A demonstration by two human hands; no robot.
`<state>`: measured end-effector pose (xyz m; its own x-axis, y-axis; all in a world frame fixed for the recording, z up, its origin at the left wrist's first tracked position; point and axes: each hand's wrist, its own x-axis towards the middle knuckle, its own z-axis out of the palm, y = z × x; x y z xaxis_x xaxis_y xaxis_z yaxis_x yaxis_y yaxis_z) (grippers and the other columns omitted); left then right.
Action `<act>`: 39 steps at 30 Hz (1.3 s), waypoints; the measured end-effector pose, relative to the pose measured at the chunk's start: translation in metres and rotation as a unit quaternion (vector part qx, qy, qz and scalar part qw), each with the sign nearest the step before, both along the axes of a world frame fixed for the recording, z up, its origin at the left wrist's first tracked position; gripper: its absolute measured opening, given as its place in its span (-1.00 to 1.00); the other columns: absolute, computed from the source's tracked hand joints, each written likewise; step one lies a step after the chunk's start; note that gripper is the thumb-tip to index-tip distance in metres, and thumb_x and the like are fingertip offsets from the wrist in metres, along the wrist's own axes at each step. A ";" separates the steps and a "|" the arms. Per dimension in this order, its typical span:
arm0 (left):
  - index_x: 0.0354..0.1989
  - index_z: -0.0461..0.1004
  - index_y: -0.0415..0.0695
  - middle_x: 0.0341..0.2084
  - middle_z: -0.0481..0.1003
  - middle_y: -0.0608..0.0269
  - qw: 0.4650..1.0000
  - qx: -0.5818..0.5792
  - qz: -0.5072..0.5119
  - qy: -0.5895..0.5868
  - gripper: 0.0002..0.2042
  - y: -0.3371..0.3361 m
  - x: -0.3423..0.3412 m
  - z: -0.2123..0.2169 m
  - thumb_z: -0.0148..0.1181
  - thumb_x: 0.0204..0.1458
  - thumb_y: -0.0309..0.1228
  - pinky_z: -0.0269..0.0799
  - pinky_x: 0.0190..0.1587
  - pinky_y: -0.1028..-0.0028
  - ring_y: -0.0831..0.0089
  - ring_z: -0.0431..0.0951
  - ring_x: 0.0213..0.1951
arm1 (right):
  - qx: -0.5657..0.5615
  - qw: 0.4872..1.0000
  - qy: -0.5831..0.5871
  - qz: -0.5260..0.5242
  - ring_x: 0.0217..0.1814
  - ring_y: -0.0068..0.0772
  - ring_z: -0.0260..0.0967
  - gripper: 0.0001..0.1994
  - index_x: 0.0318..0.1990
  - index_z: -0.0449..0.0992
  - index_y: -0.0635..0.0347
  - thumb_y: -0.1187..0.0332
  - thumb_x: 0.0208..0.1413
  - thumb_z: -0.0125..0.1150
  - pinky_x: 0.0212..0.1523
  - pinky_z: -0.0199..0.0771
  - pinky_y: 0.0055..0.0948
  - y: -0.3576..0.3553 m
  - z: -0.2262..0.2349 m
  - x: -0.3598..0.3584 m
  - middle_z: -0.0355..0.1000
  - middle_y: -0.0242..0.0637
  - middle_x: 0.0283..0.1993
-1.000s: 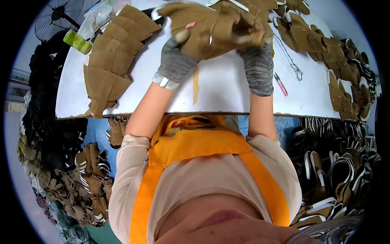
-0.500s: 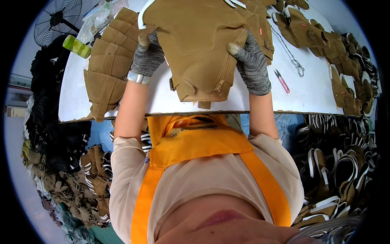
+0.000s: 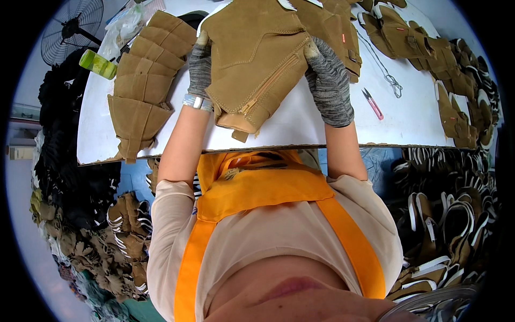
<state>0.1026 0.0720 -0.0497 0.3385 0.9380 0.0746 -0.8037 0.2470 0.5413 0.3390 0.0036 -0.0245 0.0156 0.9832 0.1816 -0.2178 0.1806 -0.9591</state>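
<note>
Turned since half a second ago, the brown suede-like piece now points its narrow lower end down and to the left, and the zip on its right side shows at a clear slant. The person's left grip and right grip, both in grey knit gloves, have moved up a little with their thumbs.

The left grip pinches the left edge of the piece, thumb on top and fingers mostly hidden behind. The right grip clasps the opposite edge, its thumb near the zip's upper end; its fingers are largely out of sight. Between them, the piece is over the front part of the white desk; whether its lower end touches the surface, I cannot tell. Curved stitching crosses its face, and white trim edges its top.

Just beyond the right grip lies another brown piece with a red tag. Pink-handled snips lie to the right, near a thin looped grey item. An overlapping row of brown pieces is on the left, beside a yellow-green bottle and a clear plastic bag.
</note>
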 end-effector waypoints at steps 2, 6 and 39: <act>0.24 0.30 -0.11 0.17 0.40 0.11 1.000 0.001 0.001 0.008 -0.39 0.003 -0.003 -0.005 0.14 0.15 0.05 0.47 0.12 0.21 0.20 0.45 0.14 | -0.004 1.000 0.002 0.001 0.06 -0.49 0.35 -0.55 0.15 0.44 0.21 0.13 0.22 0.20 0.14 0.37 -0.47 0.000 0.001 0.000 0.43 -0.35 0.02; 0.22 0.33 -0.11 0.18 0.39 0.11 1.000 -0.008 -0.002 -0.001 -0.41 0.001 -0.003 -0.009 0.16 0.14 0.03 0.45 0.14 0.19 0.20 0.44 0.14 | -0.002 0.998 0.066 0.015 -0.02 -0.55 0.33 -0.57 0.16 0.44 0.17 0.12 0.24 0.19 0.08 0.34 -0.50 0.003 -0.001 -0.003 0.44 -0.41 -0.02; 0.27 0.18 -0.41 0.18 0.34 -0.03 0.998 -0.059 -0.019 0.031 -0.29 -0.128 -0.034 0.000 -0.03 0.24 0.06 0.29 0.29 0.31 0.24 0.40 0.17 | 0.011 0.999 0.000 0.050 -0.05 -0.50 0.41 -0.64 0.02 0.53 0.27 0.23 0.16 0.27 0.04 0.41 -0.50 0.010 0.028 -0.052 0.51 -0.31 -0.08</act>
